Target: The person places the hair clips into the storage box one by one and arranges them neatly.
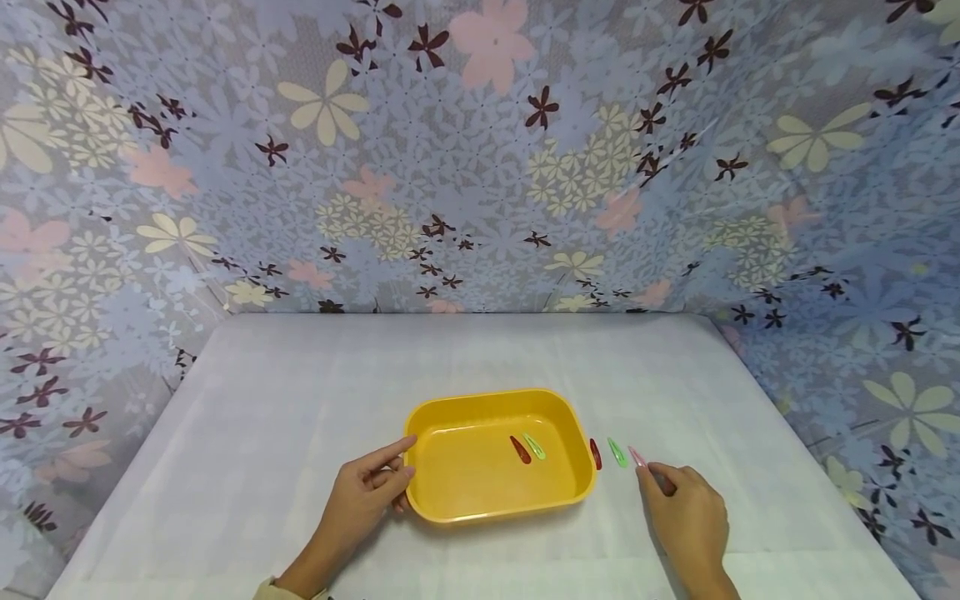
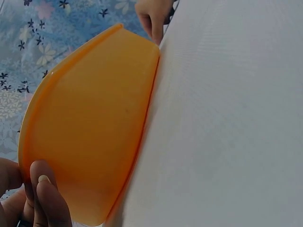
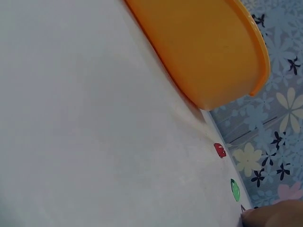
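We judge the work to be partway along, with the hair clips split between the inside and the outside of the yellow tray. Inside it we count 2: a red clip and a light green clip, lying just beside each other on the floor of the tray, right of its middle; the rest of that floor is bare. Left to deal with, as we see it, are 3 clips beyond the tray's right end: a dark red clip nearest the wall, a bright green clip next, both on the table, then a pink clip. Our right hand pinches that pink clip; we cannot tell whether it is lifted. Our left hand grips the tray's left rim.
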A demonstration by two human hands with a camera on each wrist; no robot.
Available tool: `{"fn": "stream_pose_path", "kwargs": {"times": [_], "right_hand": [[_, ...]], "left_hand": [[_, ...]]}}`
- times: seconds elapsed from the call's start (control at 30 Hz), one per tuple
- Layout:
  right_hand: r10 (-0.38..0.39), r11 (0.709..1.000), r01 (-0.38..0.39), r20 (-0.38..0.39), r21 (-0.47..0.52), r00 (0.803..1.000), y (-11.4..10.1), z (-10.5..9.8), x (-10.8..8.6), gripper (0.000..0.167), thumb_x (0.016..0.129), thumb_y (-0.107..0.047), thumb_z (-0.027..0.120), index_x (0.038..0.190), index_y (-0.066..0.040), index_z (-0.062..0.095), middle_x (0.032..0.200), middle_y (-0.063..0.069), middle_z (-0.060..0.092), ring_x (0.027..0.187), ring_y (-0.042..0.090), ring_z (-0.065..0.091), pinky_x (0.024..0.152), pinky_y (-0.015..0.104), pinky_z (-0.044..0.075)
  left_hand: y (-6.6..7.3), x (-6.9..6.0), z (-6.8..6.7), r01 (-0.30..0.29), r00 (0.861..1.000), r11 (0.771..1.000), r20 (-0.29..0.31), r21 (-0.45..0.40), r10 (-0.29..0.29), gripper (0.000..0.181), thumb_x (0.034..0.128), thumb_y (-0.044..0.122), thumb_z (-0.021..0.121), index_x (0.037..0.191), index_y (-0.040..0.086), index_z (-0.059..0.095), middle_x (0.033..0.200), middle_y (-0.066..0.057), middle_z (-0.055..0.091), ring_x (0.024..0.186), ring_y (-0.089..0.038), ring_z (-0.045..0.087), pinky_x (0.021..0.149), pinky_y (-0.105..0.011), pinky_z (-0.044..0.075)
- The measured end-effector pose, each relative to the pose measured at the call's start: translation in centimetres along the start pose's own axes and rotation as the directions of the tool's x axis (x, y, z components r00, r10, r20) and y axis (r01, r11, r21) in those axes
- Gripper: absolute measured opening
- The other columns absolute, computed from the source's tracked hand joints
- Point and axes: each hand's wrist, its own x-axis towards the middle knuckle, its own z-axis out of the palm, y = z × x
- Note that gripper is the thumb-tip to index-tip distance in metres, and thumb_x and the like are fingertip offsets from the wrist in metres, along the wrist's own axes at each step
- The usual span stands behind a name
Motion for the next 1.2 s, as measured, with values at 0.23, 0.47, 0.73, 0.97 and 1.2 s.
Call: {"fn": "stream_pose_path", "kwargs": {"times": [0.23,0.47,0.73,0.97,1.2], "right_hand": [[-0.010,1.000,0.010,0.006,-0.005,1.000,-0.19,-0.21,0.01,0.022,0.087,-0.015,0.082,0.100,0.004,0.079,0.061,0.002,0.047,0.056,0.020,0.042,0.051,0.032,0.032],[-0.032,0.999,0.032,0.000,0.003,0.999,-0.25,-0.29,-0.03,0.021,0.086,-0.014,0.081,0.097,0.004,0.079,0.059,0.000,0.045,0.053,0.018,0.040,0.048,0.030,0.029],[-0.044,0.999,0.045,-0.040,0.018,0.998,-0.04,-0.27,-0.12,0.019,0.085,-0.013,0.083,0.094,0.003,0.080,0.058,0.000,0.046,0.052,0.018,0.040,0.048,0.030,0.028],[-0.044,0.998,0.047,-0.071,0.032,0.997,-0.02,-0.38,-0.13,0.021,0.084,-0.016,0.084,0.095,0.001,0.080,0.057,0.000,0.044,0.052,0.018,0.037,0.049,0.031,0.027],[-0.070,0.995,0.077,-0.104,0.064,0.992,-0.06,-0.82,-0.27,0.018,0.083,-0.016,0.085,0.093,-0.002,0.081,0.057,-0.001,0.041,0.052,0.017,0.035,0.049,0.030,0.025]], "left_hand": [[-0.06,-0.01,-0.08,-0.021,1.000,1.000,0.011,0.014,0.021,0.048,0.0962,0.011,0.073,0.141,0.000,0.060,0.097,-0.016,0.061,0.061,-0.015,0.064,0.056,-0.027,0.059],[0.12,-0.08,-0.10,-0.046,0.999,0.999,0.027,0.015,0.045,0.048,0.0967,0.010,0.072,0.140,-0.005,0.059,0.095,-0.016,0.060,0.062,-0.014,0.064,0.055,-0.026,0.058],[0.23,-0.16,-0.12,-0.061,0.997,0.998,0.045,0.006,0.060,0.048,0.0974,0.009,0.071,0.140,-0.006,0.058,0.096,-0.018,0.059,0.063,-0.013,0.064,0.056,-0.025,0.058],[0.20,-0.05,-0.05,-0.021,1.000,1.000,0.019,0.000,0.021,0.049,0.0966,0.011,0.072,0.141,-0.003,0.059,0.097,-0.015,0.058,0.063,-0.014,0.064,0.057,-0.026,0.059],[0.32,-0.08,0.04,-0.014,1.000,1.000,0.015,-0.010,0.014,0.048,0.0966,0.009,0.072,0.141,-0.003,0.059,0.098,-0.015,0.057,0.063,-0.014,0.064,0.057,-0.025,0.059]]}}
